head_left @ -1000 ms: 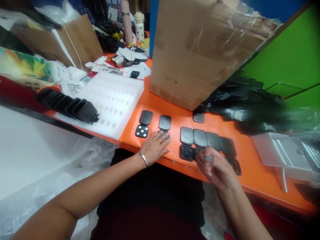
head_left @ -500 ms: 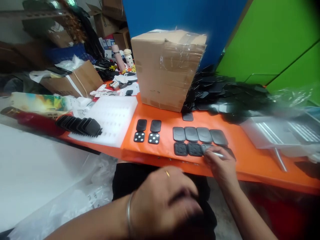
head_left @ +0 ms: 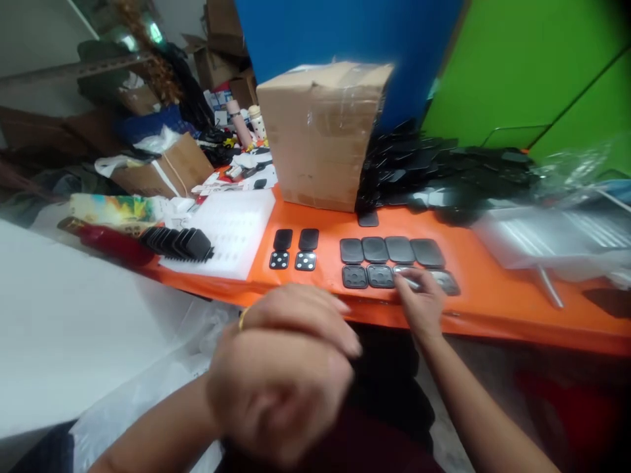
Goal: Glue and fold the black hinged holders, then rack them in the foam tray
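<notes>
My left hand (head_left: 286,368) hovers close to the camera, off the table and blurred. Its back faces me, the fingers are curled together, and a ring shows on one finger. My right hand (head_left: 421,309) rests at the front edge of the orange table (head_left: 497,309), pinching a small silvery piece (head_left: 410,282) over the third of a row of open black cases (head_left: 374,263). Left of that row lie two open black cases with white dots (head_left: 293,253).
A white foam tray (head_left: 231,226) carries a row of closed black cases (head_left: 180,242) on its left side. A taped cardboard box (head_left: 320,131) stands behind, with a heap of black cases (head_left: 444,177) to its right. A clear plastic-wrapped tray (head_left: 542,230) lies far right.
My left hand has left the dotted case and risen toward the camera. My right hand moved onto the row of open cases. The view pulled back and up.
</notes>
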Demonstrator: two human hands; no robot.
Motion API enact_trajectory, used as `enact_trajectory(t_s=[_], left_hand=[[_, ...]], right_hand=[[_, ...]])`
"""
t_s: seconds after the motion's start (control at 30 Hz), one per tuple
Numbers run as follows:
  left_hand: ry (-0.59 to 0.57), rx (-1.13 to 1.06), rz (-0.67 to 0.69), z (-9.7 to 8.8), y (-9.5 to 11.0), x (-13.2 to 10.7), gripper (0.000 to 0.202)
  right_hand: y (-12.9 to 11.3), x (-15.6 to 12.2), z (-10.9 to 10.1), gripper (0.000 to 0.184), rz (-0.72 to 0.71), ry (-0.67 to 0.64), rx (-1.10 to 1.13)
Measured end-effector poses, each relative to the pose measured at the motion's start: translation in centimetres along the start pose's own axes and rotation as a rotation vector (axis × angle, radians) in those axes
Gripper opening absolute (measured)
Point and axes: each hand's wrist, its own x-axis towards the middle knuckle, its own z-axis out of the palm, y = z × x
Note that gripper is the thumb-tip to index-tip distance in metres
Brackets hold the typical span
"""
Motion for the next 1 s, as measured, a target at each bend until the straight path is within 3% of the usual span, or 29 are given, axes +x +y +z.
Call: enact_trajectory(t_s=[0.07, 0.13, 0.23, 0.37, 0.47, 0.57, 0.8, 1.0], left_hand=[[0.028, -0.055, -0.006, 1.3, -2.9, -0.1, 0.037], [-0.043, 0.063, -0.015, 2.8, -7.0, -1.8, 0.032], [-0.1, 0.257, -0.179, 4.1, -13.9, -5.0, 0.012], [0.0, 0.449, -0.36, 4.4, -21.8, -6.7, 0.012], [0.065, 0.504, -0.408, 4.8, -25.5, -6.3, 0.016], [0.133, 0.551, -0.448, 5.6, -26.9, -6.0, 0.022], [0.274, 0.611, -0.49, 6.7, -26.6, -6.5, 0.026], [0.277, 0.637, -0.477, 6.9, -26.8, -7.0, 0.027]], right_hand=[[-0.1, 0.1, 0.0, 0.021, 0.004, 0.001, 0.01], [-0.1, 0.2, 0.1, 0.02, 0.002, 0.011, 0.023], [-0.2, 0.3, 0.2, 0.019, 0.011, -0.006, 0.054], [-0.5, 0.4, 0.2, 0.019, 0.044, -0.04, 0.065], [-0.5, 0.4, 0.2, 0.02, 0.057, -0.024, 0.065], [-0.5, 0.4, 0.2, 0.019, 0.056, -0.007, 0.045], [-0.4, 0.6, 0.2, 0.021, 0.043, -0.012, 0.034], [0.2, 0.6, 0.2, 0.022, 0.06, -0.017, 0.033]])
